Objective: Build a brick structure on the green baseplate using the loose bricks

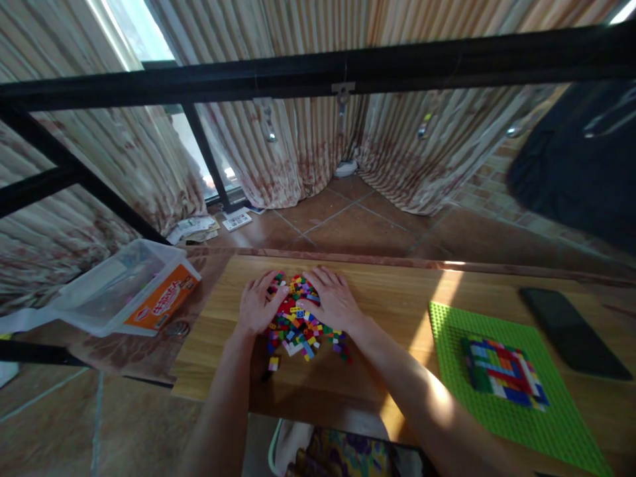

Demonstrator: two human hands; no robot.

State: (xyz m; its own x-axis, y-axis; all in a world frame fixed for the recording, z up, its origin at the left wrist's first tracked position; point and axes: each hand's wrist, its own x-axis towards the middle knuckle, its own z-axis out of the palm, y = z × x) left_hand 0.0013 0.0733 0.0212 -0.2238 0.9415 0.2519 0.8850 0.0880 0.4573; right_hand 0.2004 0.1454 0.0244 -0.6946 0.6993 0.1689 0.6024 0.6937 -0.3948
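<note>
A heap of small multicoloured building bricks [301,324] lies on the wooden board between my two hands. My left hand [259,303] rests along the heap's left side, fingers stretched out and thumb over the bricks. On the opposite side, my right hand [334,298] lies with its fingers spread against the upper right of the heap. Both palms face down, so whatever is beneath them is hidden. Neither hand visibly grips a brick. A yellow-and-white brick [273,363] sits apart, near my left wrist.
To the right, a green baseplate [462,391] carries a flat block of coloured bricks [507,371]. Beyond it lies a dark phone-like slab [574,331]. A clear plastic box [114,291] with an orange label stands left of the wooden board [387,285]. A black metal bar [298,76] crosses ahead.
</note>
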